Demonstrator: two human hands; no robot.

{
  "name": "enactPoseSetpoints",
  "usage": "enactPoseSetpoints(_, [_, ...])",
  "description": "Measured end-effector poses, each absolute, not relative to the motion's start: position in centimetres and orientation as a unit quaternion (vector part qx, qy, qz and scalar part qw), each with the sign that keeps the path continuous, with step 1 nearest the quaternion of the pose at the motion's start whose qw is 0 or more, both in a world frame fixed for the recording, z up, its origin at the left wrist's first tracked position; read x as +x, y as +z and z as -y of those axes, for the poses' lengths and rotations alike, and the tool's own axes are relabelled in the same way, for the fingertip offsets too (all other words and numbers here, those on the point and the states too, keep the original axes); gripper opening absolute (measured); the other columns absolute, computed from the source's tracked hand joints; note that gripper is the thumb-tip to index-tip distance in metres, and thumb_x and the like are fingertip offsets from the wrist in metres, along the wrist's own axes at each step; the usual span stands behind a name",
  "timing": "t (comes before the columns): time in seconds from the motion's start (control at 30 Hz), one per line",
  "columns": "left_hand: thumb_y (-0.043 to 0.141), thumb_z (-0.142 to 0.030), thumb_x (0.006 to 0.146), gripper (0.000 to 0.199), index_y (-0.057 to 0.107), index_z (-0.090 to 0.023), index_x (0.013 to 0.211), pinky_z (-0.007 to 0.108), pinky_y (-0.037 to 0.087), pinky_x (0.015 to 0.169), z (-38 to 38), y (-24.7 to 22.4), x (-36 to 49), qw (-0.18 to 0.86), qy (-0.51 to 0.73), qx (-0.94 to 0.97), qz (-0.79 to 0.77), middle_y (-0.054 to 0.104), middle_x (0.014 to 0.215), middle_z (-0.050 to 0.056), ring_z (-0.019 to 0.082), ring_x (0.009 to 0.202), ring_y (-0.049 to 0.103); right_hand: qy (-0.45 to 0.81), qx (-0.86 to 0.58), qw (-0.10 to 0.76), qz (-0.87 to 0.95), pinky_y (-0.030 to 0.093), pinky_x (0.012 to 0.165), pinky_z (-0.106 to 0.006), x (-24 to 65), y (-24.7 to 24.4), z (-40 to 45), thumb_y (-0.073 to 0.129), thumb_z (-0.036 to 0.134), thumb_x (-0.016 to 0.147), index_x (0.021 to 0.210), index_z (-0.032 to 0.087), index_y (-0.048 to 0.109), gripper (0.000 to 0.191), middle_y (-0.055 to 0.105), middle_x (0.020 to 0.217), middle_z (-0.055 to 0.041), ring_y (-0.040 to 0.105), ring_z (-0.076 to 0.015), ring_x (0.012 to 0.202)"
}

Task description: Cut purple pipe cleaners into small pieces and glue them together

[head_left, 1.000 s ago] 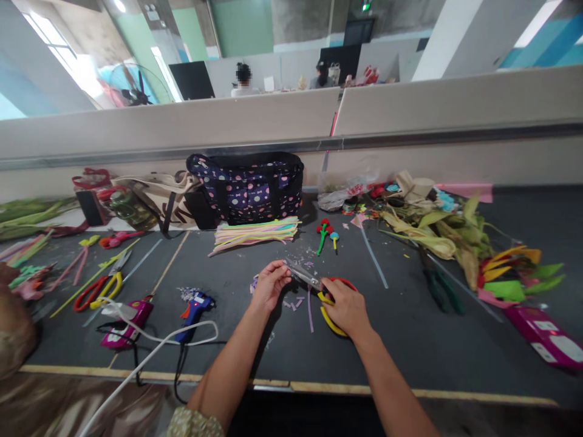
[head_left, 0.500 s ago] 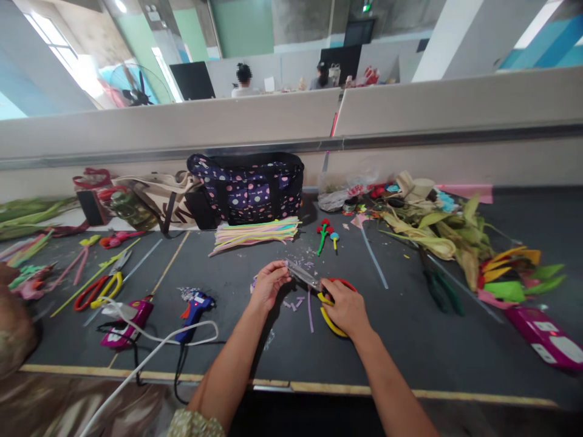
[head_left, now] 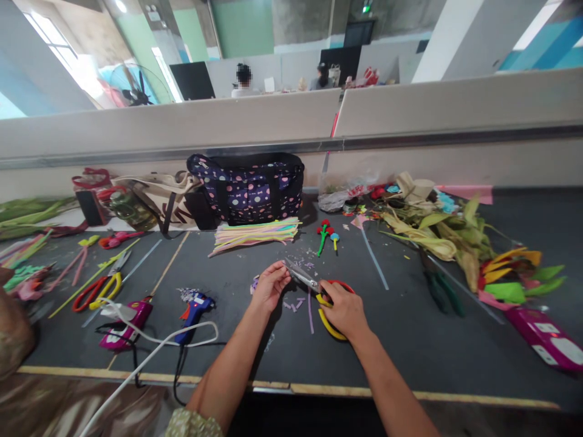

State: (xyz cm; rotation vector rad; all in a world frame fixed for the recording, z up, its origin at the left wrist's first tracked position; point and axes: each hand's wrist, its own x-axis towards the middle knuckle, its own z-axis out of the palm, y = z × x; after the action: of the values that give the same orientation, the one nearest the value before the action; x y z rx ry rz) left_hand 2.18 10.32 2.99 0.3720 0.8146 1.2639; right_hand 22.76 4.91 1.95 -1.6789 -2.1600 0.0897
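My right hand (head_left: 345, 308) grips a pair of scissors (head_left: 304, 277) with one red and one yellow handle loop. Their blades point up and left, to the fingertips of my left hand (head_left: 272, 286). The left fingers are pinched together, and what they hold is too small to make out. Small purple clippings (head_left: 296, 304) lie on the dark table below the blades, with more scattered just beyond. A thin purple strip (head_left: 311, 312) rests beside the right hand. Some purple pieces (head_left: 254, 283) show at the left hand's outer side.
A bundle of pastel pipe cleaners (head_left: 255, 233) lies before a patterned bag (head_left: 255, 188). Left are a blue glue gun (head_left: 195, 315), cables and other scissors (head_left: 104, 285). Small pompom flowers (head_left: 323, 233), pliers (head_left: 439, 282) and dried husks (head_left: 437, 233) lie right. A neighbour's arm (head_left: 13, 328) is far left.
The scissors have tilted slightly and their blades look a little further apart. Both hands stay almost in place.
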Motion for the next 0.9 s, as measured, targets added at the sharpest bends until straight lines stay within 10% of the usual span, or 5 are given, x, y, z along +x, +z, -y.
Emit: enactPoseSetpoints(0.9, [0.075,-0.009,0.062,0.024,0.061,-0.013,0.081,0.014,0.049,0.052,-9.92,2.97,2.82,0.725,0.564,0.165,-0.36,0.061,0.062,-0.002,0.006,0.054,0.058,0.029,-0.587,0.209,0.781,0.03,0.059,-0.023,22.28,1.46,-4.76,0.047,0.02,0.079,0.103,0.026,0.06,0.027,0.063,0.081,0.0013,0.055,-0.0118,0.068])
